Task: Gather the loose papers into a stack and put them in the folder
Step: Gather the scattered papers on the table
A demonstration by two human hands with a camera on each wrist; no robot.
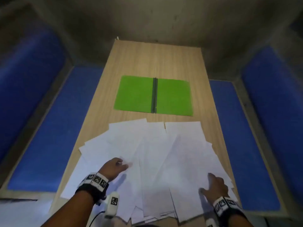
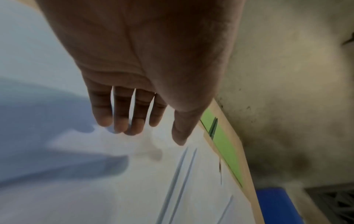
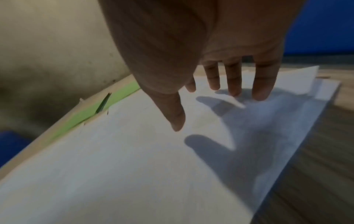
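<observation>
**White sheets fanned out, green folder lying open beyond them**

White loose papers (image 1: 152,154) lie spread in an overlapping fan across the near half of a light wood-grain table (image 1: 164,61). Their long axes run mostly away from the person, splaying outward like spokes: the left sheets lean left, the right ones lean right, and the near ends bunch together at the table's near edge.

Beyond the fan, apart from the farthest sheet edges by a strip of bare wood, a green folder (image 1: 136,94) lies open and flat. Its dark spine (image 1: 154,95) points straight away from the person, with one cover on each side, so the opened folder's long axis runs across the table.

The left hand (image 1: 114,167) is over the left-centre sheets, fingers (image 2: 122,112) extended and slightly apart, holding nothing; whether the fingertips touch the paper is unclear. The right hand (image 1: 214,184) is spread over the sheets at the right edge of the fan, fingers (image 3: 264,81) straight with the tips at the paper, gripping nothing.

Both wrists wear black bands with square printed markers (image 1: 96,180). Blue padded surfaces (image 1: 54,128) flank the table on both sides.
</observation>
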